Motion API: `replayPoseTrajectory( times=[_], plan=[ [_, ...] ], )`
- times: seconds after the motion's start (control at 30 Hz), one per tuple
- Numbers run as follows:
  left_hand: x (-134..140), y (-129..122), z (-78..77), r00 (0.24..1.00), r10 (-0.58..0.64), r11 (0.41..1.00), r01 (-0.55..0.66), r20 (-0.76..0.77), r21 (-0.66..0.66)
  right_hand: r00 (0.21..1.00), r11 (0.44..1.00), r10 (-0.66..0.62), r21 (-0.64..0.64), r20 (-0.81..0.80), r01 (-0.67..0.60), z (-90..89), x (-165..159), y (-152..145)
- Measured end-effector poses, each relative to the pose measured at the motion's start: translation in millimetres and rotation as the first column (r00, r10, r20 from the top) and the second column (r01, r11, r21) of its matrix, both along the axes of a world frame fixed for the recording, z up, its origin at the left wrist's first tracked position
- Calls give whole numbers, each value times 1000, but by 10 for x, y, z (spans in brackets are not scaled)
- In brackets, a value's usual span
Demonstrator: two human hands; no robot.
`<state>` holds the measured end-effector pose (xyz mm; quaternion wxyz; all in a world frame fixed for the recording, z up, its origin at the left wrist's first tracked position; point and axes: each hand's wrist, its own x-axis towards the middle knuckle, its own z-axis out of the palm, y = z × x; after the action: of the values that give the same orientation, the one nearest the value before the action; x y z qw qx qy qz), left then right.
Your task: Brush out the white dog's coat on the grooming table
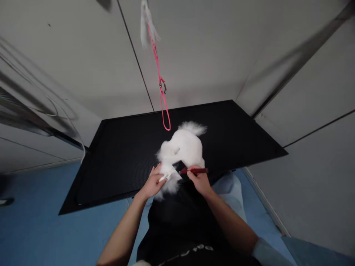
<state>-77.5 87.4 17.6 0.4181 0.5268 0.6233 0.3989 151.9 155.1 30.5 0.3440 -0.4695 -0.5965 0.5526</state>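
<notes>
You wear a black apron (177, 218) over the front of your body, its dark cloth plain but for white lettering (199, 247) near the lower edge of view, rounded characters set in a curving line, partly blurred and cut off; a pale grey-blue sleeve (267, 253) ends around your right elbow, leaving that forearm (227, 218) and your right hand (201, 182) bare, while your left forearm (126, 225) and left hand (152, 184) are likewise uncovered

Dim light leaves soft shadows on the wall (199, 59), and the outer edges look stretched.
</notes>
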Motion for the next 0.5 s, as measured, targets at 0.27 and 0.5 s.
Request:
replayPoseTrajectory(
  times=[0.27, 0.5],
  plan=[
    [-187, 127, -23, 883, -281, 958, 282, -376, -54, 908, 930, -340, -234, -243, 285, -162, -13, -21],
    [-306, 226, -52, 735, -430, 890, 443, -524, -110, 913, 951, -270, -232, -305, 204, -172, -231, -115]
  ],
)
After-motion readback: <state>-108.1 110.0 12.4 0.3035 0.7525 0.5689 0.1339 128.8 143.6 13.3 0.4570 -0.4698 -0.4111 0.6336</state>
